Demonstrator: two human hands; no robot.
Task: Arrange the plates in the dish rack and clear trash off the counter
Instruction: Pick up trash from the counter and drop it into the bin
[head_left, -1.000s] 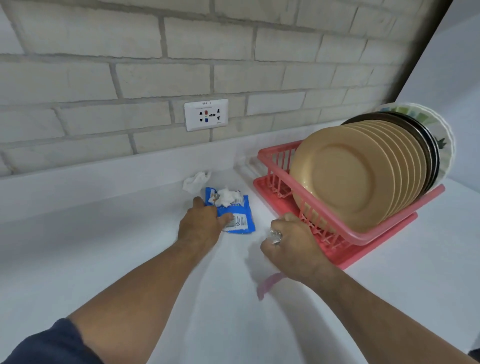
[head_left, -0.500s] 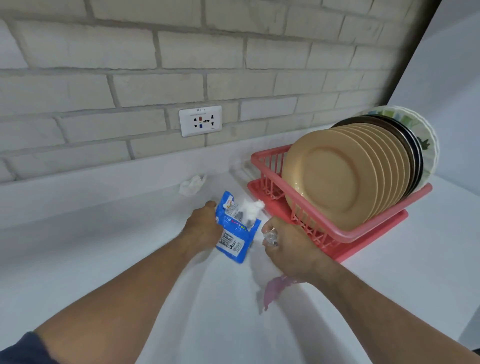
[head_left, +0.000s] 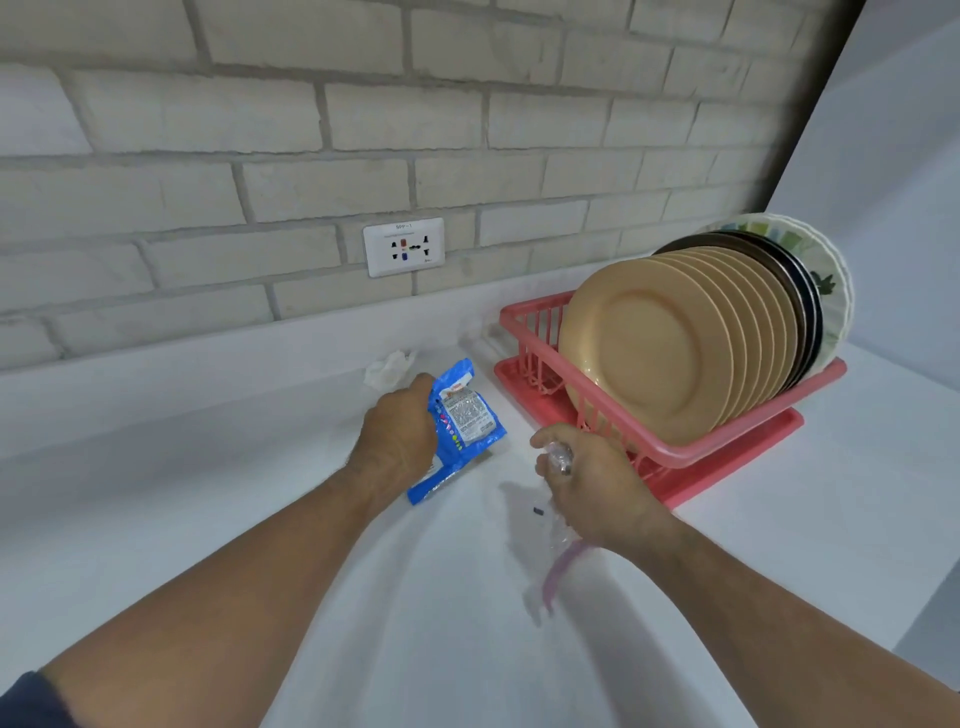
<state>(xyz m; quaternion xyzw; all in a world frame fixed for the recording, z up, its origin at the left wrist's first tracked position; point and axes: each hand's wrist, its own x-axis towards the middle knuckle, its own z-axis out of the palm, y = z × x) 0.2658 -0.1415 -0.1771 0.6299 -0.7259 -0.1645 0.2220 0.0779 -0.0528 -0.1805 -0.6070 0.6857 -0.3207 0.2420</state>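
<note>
A red dish rack (head_left: 524, 332) stands on the white counter at the right. Several tan plates (head_left: 644, 343) stand upright in it, with dark plates (head_left: 802, 291) and a white patterned plate (head_left: 831, 275) behind them. My left hand (head_left: 400, 436) grips a blue snack wrapper (head_left: 460, 423), lifted off the counter beside the rack. My right hand (head_left: 597, 483) holds a crumpled clear plastic bag (head_left: 558, 561) with a pink strip hanging from under the fist, just in front of the rack. A crumpled white tissue (head_left: 387, 366) lies by the back ledge, beyond my left hand.
The white counter (head_left: 208, 519) runs along a pale brick wall carrying a white power socket (head_left: 404, 247). A raised ledge (head_left: 156, 374) borders the counter at the back. A white side wall (head_left: 893, 182) rises to the right of the rack.
My left hand has picked the blue wrapper up off the counter and turned it upright. The white wad that lay on it is no longer visible. My right hand keeps its plastic.
</note>
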